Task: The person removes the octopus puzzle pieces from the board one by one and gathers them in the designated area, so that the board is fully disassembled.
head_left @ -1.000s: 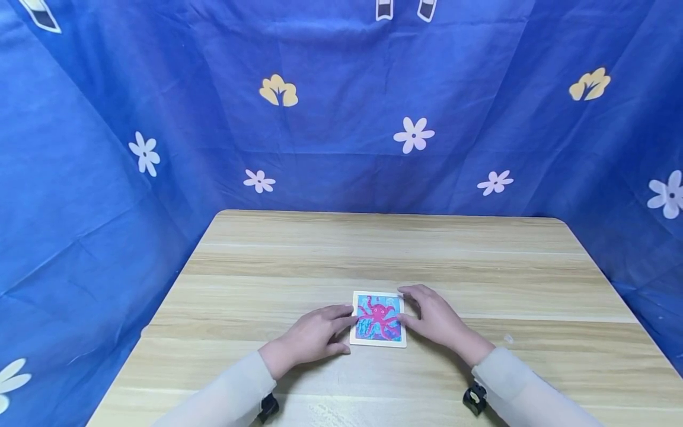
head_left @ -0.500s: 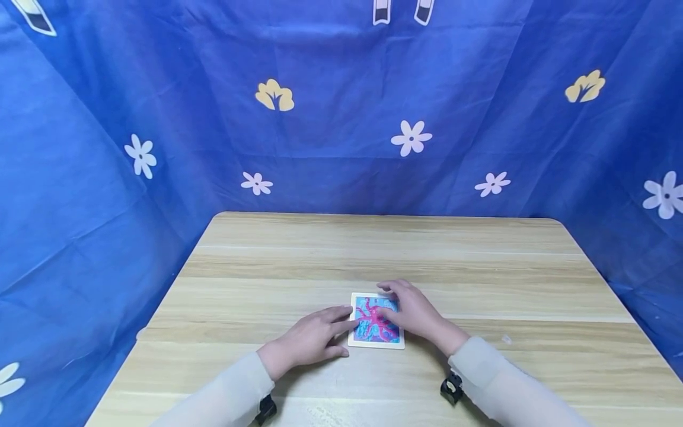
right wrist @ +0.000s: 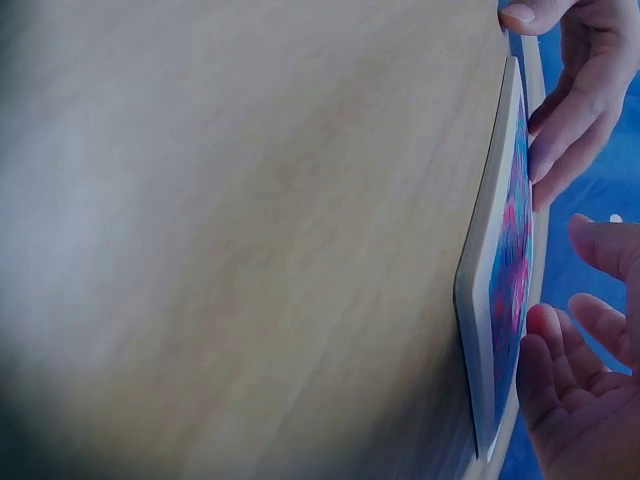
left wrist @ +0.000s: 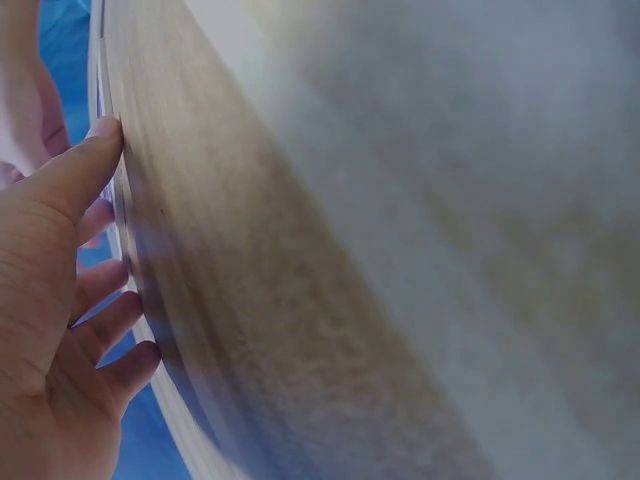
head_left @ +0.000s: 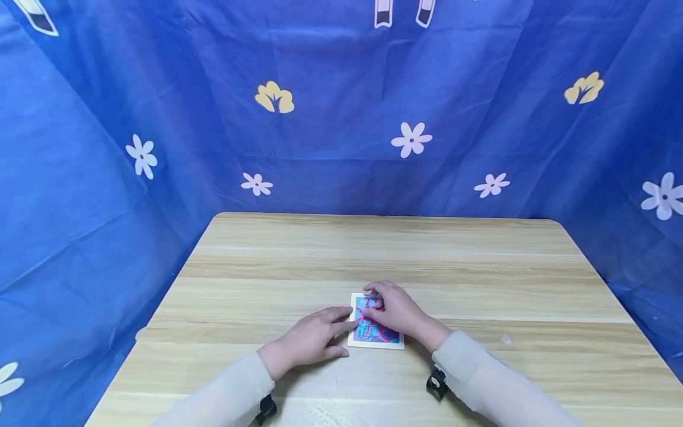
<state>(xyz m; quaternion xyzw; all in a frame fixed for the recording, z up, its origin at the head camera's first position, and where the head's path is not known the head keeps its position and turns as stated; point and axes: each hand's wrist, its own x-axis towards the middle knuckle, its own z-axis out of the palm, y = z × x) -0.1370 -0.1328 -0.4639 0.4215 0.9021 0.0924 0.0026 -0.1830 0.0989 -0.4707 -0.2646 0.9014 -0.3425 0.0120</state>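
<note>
A square picture board (head_left: 368, 334) with a white frame and a pink octopus on blue lies flat on the wooden table. My left hand (head_left: 315, 337) lies at its left side, fingers spread and fingertips over the frame and the picture's left part. My right hand (head_left: 397, 312) reaches across the board from the right, covering the upper right of the octopus. In the right wrist view, the thumb and loosely bent fingers of that hand (right wrist: 590, 400) are apart with nothing between them, close over the board's face (right wrist: 510, 270).
The light wood table (head_left: 267, 255) stretches around the board, with rounded far corners. A blue cloth (head_left: 341, 118) with white flowers and yellow plants hangs behind it and along both sides. A black wrist device (head_left: 436, 384) sits under the right sleeve, another (head_left: 265, 409) under the left.
My right hand has moved left from the board's right edge to over the octopus. The left hand stays in place at the left edge, and the board lies as before.
</note>
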